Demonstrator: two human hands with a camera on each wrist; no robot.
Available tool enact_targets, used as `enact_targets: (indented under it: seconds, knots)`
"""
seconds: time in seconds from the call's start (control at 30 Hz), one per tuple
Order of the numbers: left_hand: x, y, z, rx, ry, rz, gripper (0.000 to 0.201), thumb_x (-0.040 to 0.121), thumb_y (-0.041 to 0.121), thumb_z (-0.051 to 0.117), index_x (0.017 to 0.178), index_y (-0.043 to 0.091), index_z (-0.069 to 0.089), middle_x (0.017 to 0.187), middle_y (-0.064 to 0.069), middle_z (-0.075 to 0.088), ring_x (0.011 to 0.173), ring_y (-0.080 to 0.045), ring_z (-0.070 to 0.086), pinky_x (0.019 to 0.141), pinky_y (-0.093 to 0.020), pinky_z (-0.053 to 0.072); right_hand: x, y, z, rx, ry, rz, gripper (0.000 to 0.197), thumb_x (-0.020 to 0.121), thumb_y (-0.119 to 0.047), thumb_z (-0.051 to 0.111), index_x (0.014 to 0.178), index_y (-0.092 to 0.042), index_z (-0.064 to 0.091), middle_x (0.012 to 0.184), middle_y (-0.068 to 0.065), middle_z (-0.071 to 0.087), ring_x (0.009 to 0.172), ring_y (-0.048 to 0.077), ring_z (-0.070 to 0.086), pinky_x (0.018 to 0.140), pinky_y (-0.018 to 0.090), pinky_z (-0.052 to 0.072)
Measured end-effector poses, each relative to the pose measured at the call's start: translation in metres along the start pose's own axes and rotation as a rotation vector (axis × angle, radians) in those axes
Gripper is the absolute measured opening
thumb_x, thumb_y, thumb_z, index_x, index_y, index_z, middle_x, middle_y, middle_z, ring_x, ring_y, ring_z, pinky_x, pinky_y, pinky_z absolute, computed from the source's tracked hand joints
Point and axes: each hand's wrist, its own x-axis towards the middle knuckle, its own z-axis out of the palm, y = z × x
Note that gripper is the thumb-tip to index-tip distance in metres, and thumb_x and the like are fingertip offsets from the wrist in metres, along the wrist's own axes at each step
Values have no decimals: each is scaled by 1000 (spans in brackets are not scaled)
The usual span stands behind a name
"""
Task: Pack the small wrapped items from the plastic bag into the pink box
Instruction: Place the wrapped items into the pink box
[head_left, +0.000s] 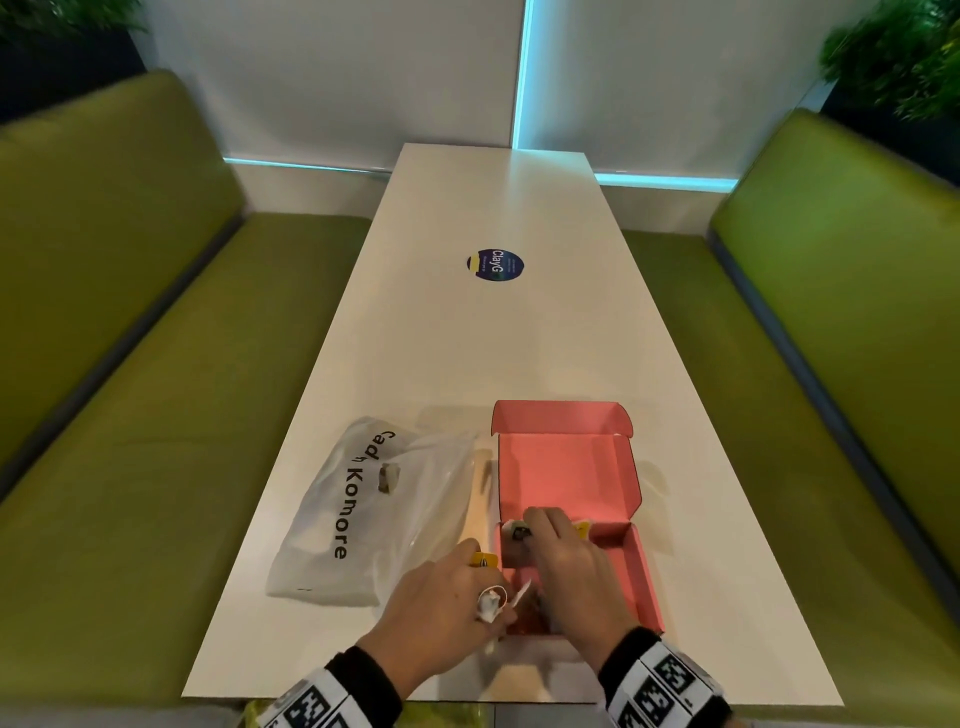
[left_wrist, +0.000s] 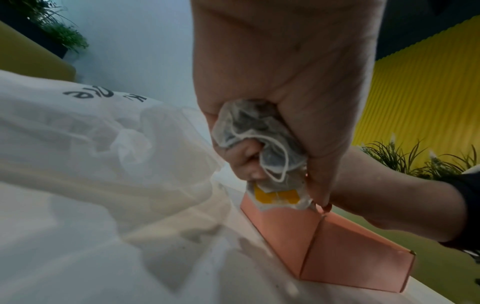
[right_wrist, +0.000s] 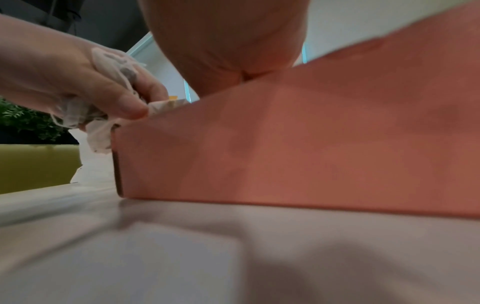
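Note:
The open pink box lies near the table's front edge, lid folded back. Left of it lies the white plastic bag printed "Komore", with one small wrapped item showing through it. My left hand hovers at the box's near left corner and grips a bunch of wrapped tea bags with strings and a yellow tag. My right hand reaches inside the box, fingers curled down onto a small wrapped item. The box wall hides those fingers in the right wrist view.
A long white table with a round blue sticker runs away from me. Green benches flank it on both sides. A few more wrapped items lie in the box's near left part.

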Motion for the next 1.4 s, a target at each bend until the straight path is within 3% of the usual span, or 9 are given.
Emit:
enact_targets:
  seconds: [0.13,0.23,0.3,0.4,0.53,0.63,0.97,1.17,1.4]
  knots:
    - [2,0,0,21,14,0,30,90,53,47,110,34,61,94,9,32,91,-18,54,67,-22,33,3,9,7,117,-66,89,51,55,6,79,90,-18,50,106,1,55,48,19,57,34,27,45]
    - [4,-1,1,24,51,-21,40,91,59,40,103,30,64,96,5,39,87,-20,56,66,-24,35,2,12,-1,218,-71,121,19,73,-6,70,90,-13,67,110,0,58,66,19,65,58,22,51]
    - [5,-2,3,-7,93,-46,43,90,61,38,99,28,64,94,6,39,84,-20,56,64,-25,37,0,14,-16,350,-63,104,14,84,-17,60,94,-14,70,99,-8,58,71,3,60,67,10,41]
    - [9,-2,7,-76,147,-69,37,90,58,43,97,28,64,93,9,38,85,-17,56,63,-24,38,-4,19,-33,479,-258,74,27,85,-30,62,112,-26,64,97,-28,49,68,-14,46,71,5,35]
    - [12,0,6,-156,180,-69,32,89,55,48,101,32,66,102,7,46,88,-18,58,70,-27,45,2,20,-36,440,-369,57,11,80,-23,70,89,-29,66,85,-19,57,63,-3,50,65,11,37]
    - [14,-1,5,-197,187,-91,31,88,56,49,110,38,63,104,9,45,92,-17,58,72,-26,46,6,19,-36,504,-342,149,30,83,-16,67,66,-36,53,69,-14,59,53,5,58,58,14,42]
    - [7,4,2,-171,132,-219,48,82,53,61,127,47,48,113,8,44,101,-17,57,76,-25,43,21,10,-37,579,-430,281,33,84,-5,63,64,-28,50,63,-8,57,42,-1,55,51,12,42]
    - [7,7,5,-122,135,-247,53,83,49,62,132,47,43,122,7,42,102,-20,57,79,-26,43,26,8,-20,379,-217,330,5,82,-17,67,80,-13,68,69,-12,48,62,-2,44,55,6,32]
    - [6,7,9,-130,150,-251,53,81,51,62,131,45,45,119,7,42,100,-19,58,75,-24,42,26,3,-12,448,-135,439,6,81,-15,69,83,-10,65,72,0,61,69,14,55,54,6,37]
